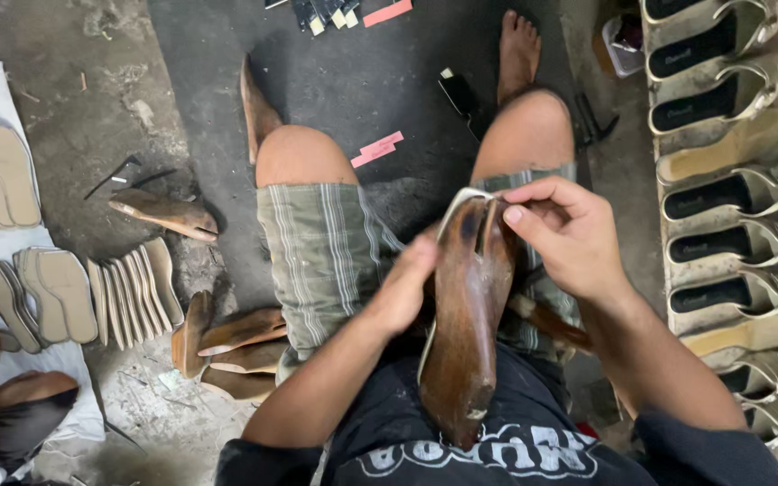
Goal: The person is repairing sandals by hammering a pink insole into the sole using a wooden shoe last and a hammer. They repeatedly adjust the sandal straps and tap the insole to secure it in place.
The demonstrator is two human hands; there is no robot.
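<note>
You have the dark wooden shoe last (465,315) propped upright on your lap between your knees, braced against your body so it stays put. Your left hand (402,288) wraps its side to steady it, while your right hand (569,229) pinches the pale strip (461,200) over the top end — thumb and fingers closed on it. More wooden lasts (231,346) lie within reach on the floor (353,81) — finished sandals (722,207) lined up on your right.
</note>
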